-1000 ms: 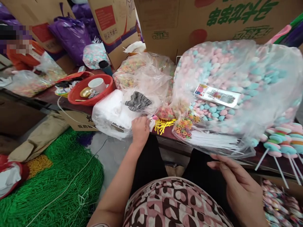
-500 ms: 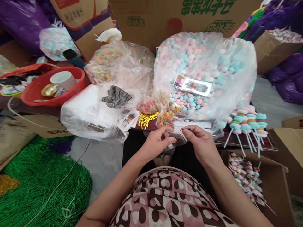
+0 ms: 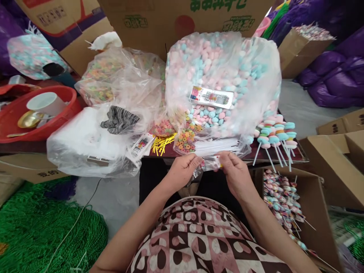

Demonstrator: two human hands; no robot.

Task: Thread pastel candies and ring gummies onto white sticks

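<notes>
A printed cardboard carton (image 3: 159,26) is stood upright behind the table (image 3: 300,156), and a broad heap of green cord (image 3: 51,223) is spread on the floor at the left. In front of the carton, a large clear bag (image 3: 247,72) is seen, filled with pink and blue sweets. At the right, below the table's end, wrapped skewers are held in an open cardboard box (image 3: 315,204). A white mug (image 3: 45,103) is contained in a red basin (image 3: 69,110) at the far left.

Between the person's hands, near the table's front edge, a clear plastic sleeve (image 3: 209,163) is held. It is gripped by the left hand (image 3: 184,171) on one side and by the right hand (image 3: 236,173) on the other, with the thumb and fingers of each closed together; part of it is hidden by the fingers. White sticks (image 3: 217,145) are gathered just beyond it. A stack of printed cards (image 3: 212,97) is laid on the large bag. Yellow ties (image 3: 162,144) are scattered on the tabletop, to the left of small ring-shaped sweets (image 3: 184,142).
</notes>
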